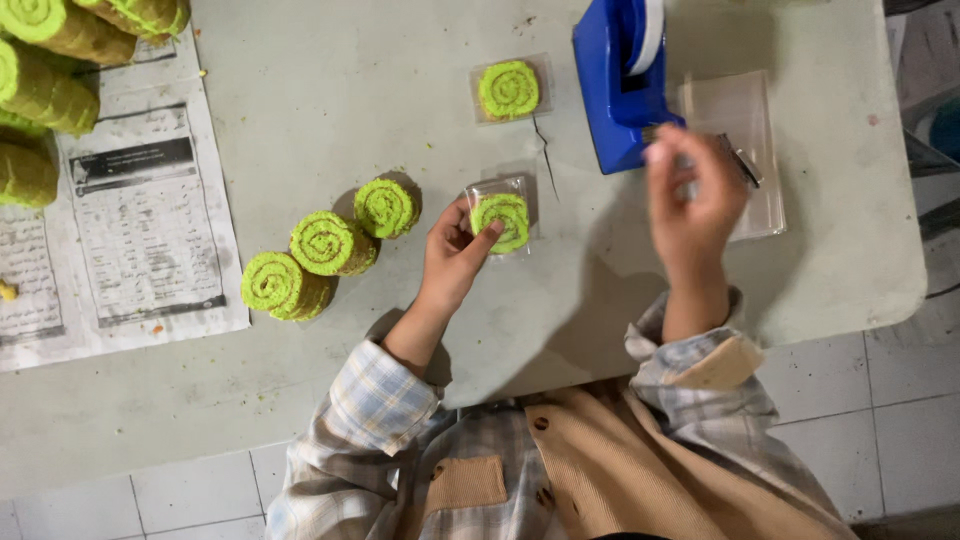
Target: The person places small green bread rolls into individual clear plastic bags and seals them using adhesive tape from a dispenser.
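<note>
My left hand holds a green swirl roll slice in a clear plastic bag against the grey table. My right hand is blurred, raised at the front of the blue tape dispenser, fingers curled near its cutter; whether it pinches tape is unclear. Another bagged green slice lies farther back. Three unwrapped green roll slices sit in a row left of my left hand.
A stack of clear plastic bags lies right of the dispenser. Newspaper covers the table's left, with several green rolls at its far corner. The table edge runs along the right, tiled floor below.
</note>
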